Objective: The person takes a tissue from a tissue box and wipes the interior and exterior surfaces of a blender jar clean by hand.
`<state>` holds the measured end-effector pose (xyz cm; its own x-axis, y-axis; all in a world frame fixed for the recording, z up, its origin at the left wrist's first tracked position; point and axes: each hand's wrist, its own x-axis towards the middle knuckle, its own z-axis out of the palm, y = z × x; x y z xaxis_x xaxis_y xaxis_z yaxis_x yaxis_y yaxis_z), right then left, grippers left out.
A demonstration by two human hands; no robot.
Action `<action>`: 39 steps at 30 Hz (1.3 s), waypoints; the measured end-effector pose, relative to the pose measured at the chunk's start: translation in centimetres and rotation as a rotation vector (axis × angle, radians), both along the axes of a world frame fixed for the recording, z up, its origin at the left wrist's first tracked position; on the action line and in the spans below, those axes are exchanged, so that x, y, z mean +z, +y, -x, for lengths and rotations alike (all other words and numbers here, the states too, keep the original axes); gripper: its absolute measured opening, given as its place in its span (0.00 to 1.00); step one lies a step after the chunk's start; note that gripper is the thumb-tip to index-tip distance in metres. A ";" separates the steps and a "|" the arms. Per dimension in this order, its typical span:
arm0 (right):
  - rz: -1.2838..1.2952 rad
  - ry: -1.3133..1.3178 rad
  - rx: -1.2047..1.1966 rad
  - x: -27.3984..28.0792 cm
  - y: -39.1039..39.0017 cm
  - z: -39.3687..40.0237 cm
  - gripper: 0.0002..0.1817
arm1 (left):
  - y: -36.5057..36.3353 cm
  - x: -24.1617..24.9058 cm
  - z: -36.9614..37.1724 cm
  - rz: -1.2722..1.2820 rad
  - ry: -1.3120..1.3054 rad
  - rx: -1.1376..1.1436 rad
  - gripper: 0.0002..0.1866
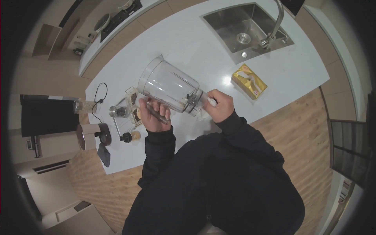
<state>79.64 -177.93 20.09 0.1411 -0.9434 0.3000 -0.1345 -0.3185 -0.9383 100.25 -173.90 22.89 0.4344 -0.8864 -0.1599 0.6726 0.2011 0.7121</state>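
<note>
A clear blender jug (168,84) is held tilted on its side above the counter, its wide mouth to the upper left and its blade end to the right. My left hand (156,115) is closed around the jug's handle (154,112). At the blade end, my right hand (221,105) is closed on a crumpled white tissue (212,101) and presses it against the base of the jug. My right fingertips are partly hidden behind the tissue and the base. No contents show inside the jug.
On the white counter (188,31) are a gold tissue pack (249,81), a blender base (93,135) with a black cord, a dark cloth (103,154), a glass jar (118,112) and a hand grinder (127,136). A steel sink (231,37) with a tap lies beyond.
</note>
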 end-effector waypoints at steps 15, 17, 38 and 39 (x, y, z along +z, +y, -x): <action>0.986 0.229 -0.074 0.7 -1.4 1.9 0.07 | 0.1 2.2 2.2 -0.161 -0.235 0.186 0.20; 0.984 0.215 -0.090 0.9 -1.9 2.1 0.06 | 0.4 2.2 1.8 -0.157 -0.195 0.164 0.21; -0.918 -0.603 0.386 2.7 -0.6 0.4 0.12 | -2.8 3.1 -1.1 0.049 0.108 0.062 0.20; -0.874 -0.627 0.389 2.4 -0.5 0.4 0.12 | -2.7 3.1 -1.5 0.042 0.122 0.059 0.21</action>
